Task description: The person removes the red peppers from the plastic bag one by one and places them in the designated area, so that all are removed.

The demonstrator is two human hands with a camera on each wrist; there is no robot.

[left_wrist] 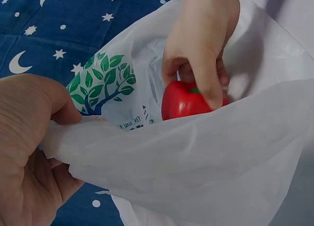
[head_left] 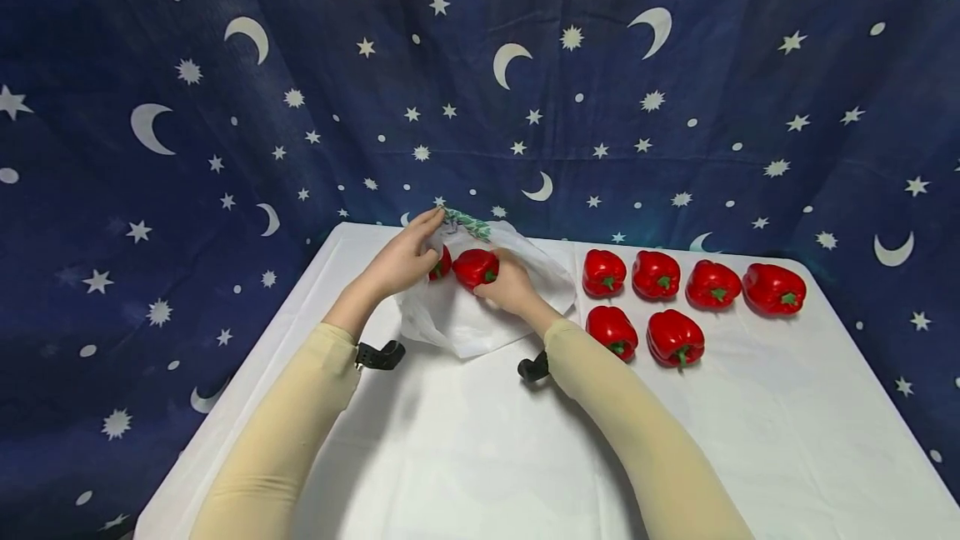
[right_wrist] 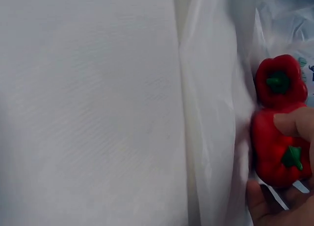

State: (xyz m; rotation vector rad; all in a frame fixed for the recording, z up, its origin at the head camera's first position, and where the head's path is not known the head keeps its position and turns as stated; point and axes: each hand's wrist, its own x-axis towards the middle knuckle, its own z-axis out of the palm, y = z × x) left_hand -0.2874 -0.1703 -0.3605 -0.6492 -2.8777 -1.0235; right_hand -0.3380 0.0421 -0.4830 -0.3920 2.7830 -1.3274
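Left wrist view: your left hand [left_wrist: 27, 152] pinches the bag [left_wrist: 206, 152] rim; hold it wide while your right hand [left_wrist: 201, 39], seemingly inside, grips the pepper [left_wrist: 184, 101].

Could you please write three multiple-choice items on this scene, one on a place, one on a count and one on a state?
1. Where is the pepper that the right hand grips?
A. at the mouth of the white plastic bag
B. in the far row on the table
C. on the blue cloth

2. How many red peppers lie loose on the table to the right of the bag?
A. four
B. six
C. eight

3. What is the left hand doing?
A. resting flat on the table
B. gripping the bag's edge
C. holding a pepper

Answers: 1 A, the gripped pepper sits at the bag opening beside another pepper; 2 B, four in the far row, two nearer; 3 B, fingers curl round the plastic.
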